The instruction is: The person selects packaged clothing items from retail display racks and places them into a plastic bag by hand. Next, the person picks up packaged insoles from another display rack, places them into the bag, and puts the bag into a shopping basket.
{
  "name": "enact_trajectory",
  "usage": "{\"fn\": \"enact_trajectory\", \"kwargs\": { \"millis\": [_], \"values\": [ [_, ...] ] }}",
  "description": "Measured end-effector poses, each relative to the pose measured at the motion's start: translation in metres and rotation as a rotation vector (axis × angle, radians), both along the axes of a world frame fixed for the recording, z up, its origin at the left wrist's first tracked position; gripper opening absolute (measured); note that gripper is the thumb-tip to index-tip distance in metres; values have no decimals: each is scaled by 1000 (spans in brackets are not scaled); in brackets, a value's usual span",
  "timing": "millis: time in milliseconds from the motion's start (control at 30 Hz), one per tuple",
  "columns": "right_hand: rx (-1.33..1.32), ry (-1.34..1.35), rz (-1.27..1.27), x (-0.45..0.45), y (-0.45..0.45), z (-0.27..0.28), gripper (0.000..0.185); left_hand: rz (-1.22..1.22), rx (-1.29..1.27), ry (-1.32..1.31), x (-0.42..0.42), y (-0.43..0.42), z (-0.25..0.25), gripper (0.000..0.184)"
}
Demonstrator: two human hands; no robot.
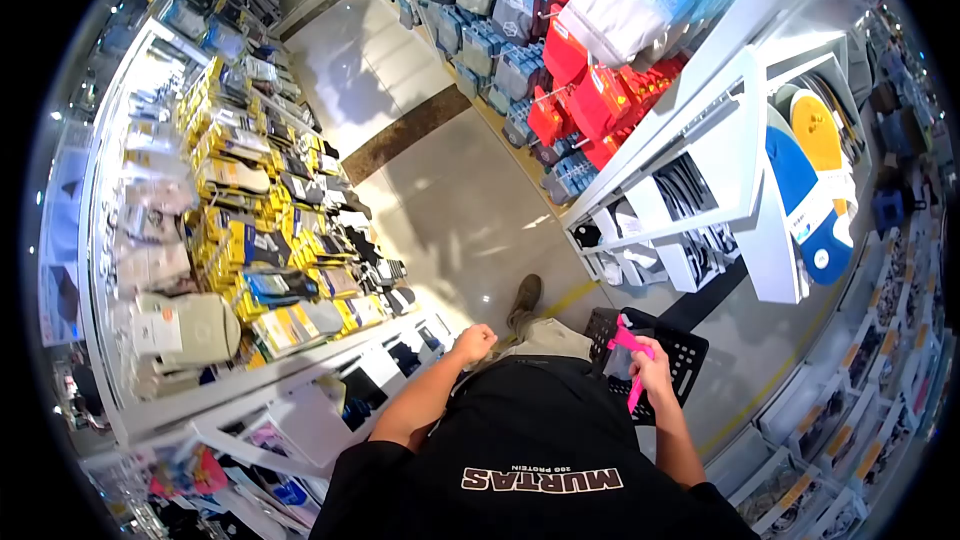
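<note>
My right hand [652, 368] is closed around a bright pink handle [627, 340], which appears to belong to the black perforated basket [686, 352] hanging beside my right leg. Part of the basket is hidden behind my hand and body. My left hand [473, 342] hangs in front of my waist with its fingers curled in and nothing visible in them. Close to that hand, on the left, is a shelf rack [300, 380] with packs of socks [240, 175] in yellow and white packaging above it.
A tiled floor aisle [470, 190] runs ahead, crossed by a dark brown stripe. On the right, red and blue packs [600, 100] hang from hooks. Nearer stands a white display stand [745, 190] with blue and yellow insole-shaped pieces [795, 185]. More shelving [830, 410] fills the lower right.
</note>
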State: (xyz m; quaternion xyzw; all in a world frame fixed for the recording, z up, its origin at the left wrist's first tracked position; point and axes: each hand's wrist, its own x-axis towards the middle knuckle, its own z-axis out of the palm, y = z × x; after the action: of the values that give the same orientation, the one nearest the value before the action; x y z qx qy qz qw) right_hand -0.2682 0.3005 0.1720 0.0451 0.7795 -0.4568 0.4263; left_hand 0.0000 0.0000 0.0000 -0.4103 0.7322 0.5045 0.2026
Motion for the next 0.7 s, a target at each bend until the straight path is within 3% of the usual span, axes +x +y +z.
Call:
{"fn": "enact_trajectory", "kwargs": {
  "millis": [67, 100, 300, 500, 700],
  "values": [
    [12, -22, -12, 20, 9, 8, 34, 33, 35, 0, 26, 0, 1, 26],
    [-54, -3, -14, -29, -48, -12, 34, 29, -55, 20, -24, -75, -6, 24],
    [-53, -53, -77, -37, -55, 3, 37, 130, -140, -46, -31, -107, -7, 18],
    [-27, -8, -98, -41, -87, -2, 40, 48, -231, -117, -71, -159, 20, 19],
    [33, 14, -301, -41, -116, -2, 32, -93, -173, -61, -91, -243, -8, 21]
  ]
}}
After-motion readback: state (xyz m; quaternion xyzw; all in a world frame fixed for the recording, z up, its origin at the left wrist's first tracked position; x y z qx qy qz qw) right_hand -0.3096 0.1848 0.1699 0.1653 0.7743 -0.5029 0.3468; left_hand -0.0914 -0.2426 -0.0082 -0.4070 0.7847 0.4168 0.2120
